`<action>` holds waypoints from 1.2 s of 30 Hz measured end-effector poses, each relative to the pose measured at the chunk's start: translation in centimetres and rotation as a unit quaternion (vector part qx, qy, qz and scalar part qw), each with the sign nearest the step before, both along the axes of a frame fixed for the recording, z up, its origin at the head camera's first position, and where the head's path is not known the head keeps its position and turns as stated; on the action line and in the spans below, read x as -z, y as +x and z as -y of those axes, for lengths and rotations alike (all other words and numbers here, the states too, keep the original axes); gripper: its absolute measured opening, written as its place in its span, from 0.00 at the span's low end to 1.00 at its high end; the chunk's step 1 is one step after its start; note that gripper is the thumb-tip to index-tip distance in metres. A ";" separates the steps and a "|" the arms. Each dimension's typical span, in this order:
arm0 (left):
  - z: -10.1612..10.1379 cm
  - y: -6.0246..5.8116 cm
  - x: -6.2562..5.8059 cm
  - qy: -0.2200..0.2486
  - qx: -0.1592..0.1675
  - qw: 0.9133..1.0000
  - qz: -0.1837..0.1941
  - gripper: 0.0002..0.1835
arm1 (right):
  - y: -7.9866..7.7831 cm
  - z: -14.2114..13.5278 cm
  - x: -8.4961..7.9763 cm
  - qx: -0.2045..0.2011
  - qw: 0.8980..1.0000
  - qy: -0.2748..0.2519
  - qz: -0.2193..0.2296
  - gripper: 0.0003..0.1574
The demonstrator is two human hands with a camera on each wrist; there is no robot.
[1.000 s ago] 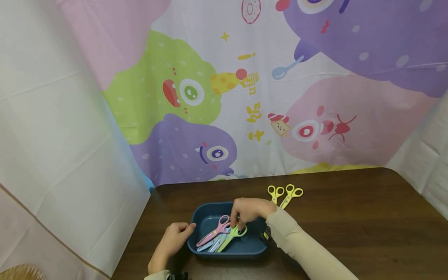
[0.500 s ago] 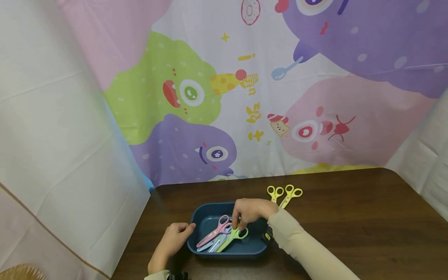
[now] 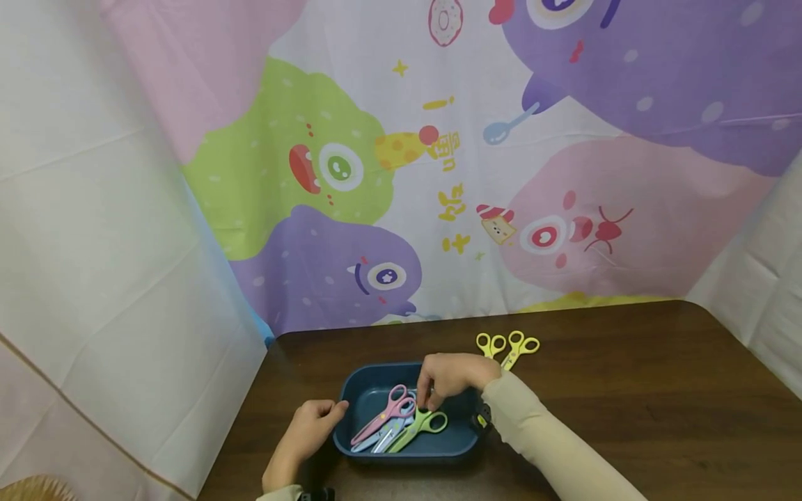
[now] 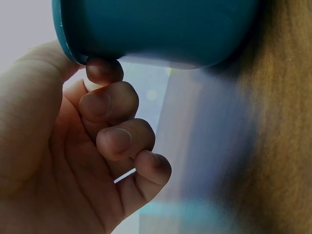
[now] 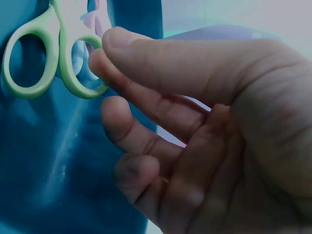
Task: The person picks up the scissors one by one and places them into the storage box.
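First, a backdrop (image 3: 432,299) printed with cartoon monsters hangs behind the far edge of a dark wooden surface (image 3: 639,376). On the surface, left of the middle and well apart from the far right corner, stands a blue tub (image 3: 451,442) with rounded corners. A person's hands reach in from the near side, both in pale sleeves.

The right hand (image 3: 452,376) comes over the tub's right side and dips inside. Its grip is nearly closed: thumb and forefinger pinch one handle loop of the green scissors (image 3: 409,433), while the other fingers curl loosely. At the tub's left side, the left hand (image 3: 312,422) pinches the rim between thumb and forefinger, the remaining fingers bent below.

The green scissors lie inside the tub, blades toward its near edge and loops toward its right. Just left of them are pale blue scissors (image 3: 383,435), partly covered, so I cannot tell how many pairs. The pink scissors (image 3: 374,425) lie over these, tips toward the tub's near left corner.

Beyond the tub's far right corner, near the middle of the surface's far edge, lie two yellow scissors (image 3: 512,357) side by side, blades partly hidden by the right arm.
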State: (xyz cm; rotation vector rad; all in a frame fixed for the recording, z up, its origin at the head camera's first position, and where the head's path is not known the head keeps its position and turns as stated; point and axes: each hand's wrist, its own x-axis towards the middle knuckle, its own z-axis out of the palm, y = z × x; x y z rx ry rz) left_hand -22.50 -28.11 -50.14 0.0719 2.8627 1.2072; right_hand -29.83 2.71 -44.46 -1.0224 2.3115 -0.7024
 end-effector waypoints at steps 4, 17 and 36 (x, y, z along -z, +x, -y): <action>0.1 0.0 0.1 0.003 0.001 1.000 -0.004 0.27 | -0.1 -0.4 -0.1 0.006 1.000 -0.018 0.024 0.08; 0.0 0.1 0.1 0.004 -0.003 1.000 -0.001 0.27 | 0.0 -2.0 -1.4 0.006 0.998 -0.053 0.017 0.08; -0.1 0.1 0.1 0.006 -0.004 1.000 0.004 0.26 | 0.8 -4.2 -1.5 0.017 0.994 -0.083 -0.072 0.17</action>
